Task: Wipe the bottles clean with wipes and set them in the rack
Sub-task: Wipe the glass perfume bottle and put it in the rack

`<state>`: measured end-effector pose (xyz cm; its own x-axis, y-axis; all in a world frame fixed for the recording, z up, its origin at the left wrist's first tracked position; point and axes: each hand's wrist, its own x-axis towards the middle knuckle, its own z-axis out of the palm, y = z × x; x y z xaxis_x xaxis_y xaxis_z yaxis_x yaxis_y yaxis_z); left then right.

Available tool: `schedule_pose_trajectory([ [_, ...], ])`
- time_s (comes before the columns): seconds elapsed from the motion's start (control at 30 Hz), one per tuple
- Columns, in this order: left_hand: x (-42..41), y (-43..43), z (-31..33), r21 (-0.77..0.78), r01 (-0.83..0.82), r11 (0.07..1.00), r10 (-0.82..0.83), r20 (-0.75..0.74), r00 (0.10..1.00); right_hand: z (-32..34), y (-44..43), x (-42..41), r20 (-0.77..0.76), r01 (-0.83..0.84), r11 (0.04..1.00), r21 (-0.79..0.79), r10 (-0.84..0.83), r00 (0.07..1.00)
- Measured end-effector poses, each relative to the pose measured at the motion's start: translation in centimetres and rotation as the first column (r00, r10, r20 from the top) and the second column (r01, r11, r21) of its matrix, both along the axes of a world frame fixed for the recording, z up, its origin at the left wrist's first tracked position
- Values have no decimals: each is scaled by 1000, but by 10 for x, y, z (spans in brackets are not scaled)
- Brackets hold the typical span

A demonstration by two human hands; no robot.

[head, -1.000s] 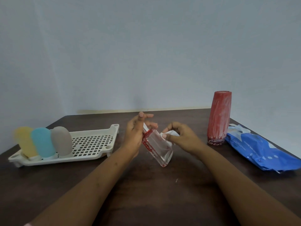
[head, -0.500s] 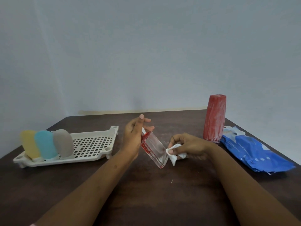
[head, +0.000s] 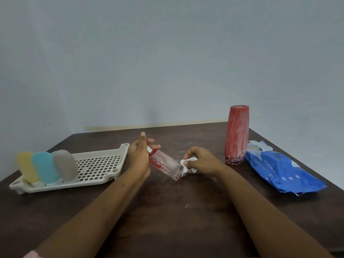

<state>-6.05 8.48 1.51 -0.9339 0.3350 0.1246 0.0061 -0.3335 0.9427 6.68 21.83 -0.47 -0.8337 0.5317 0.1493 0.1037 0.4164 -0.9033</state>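
Dark wood table [head: 167, 224] under a pale wall. The small clear bottle [head: 164, 164] is held just above it between the two hands, tilted, its long axis running from the red-smeared top end down and rightward to its base. The left hand [head: 138, 157] curls its fingers round that top end, and the right hand [head: 202, 161] pinches a crumpled wipe [head: 186, 165] against the base. The rack [head: 111, 154] lies to the left, nearest the left hand, so that hand looks best placed to carry the bottle over.
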Motion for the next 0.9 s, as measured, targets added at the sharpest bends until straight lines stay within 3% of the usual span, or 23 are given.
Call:
schedule_pose_trajectory([
  [0.2,-16,15,26,237,-39,971,-8,196,981,10,-2,-5,-345,26,957,-289,-129,930],
  [0.37,-20,21,22,335,-70,940,-32,292,956,12,-18,-10,-461,15,969,-248,-132,878],
  [0.67,-34,3,15,315,-147,938,40,322,946,12,-47,-16,-544,-161,987,-9,130,829],
  [0.9,-28,6,20,355,-47,934,-70,310,948,14,-33,-15,-570,27,993,-111,-86,817],
])
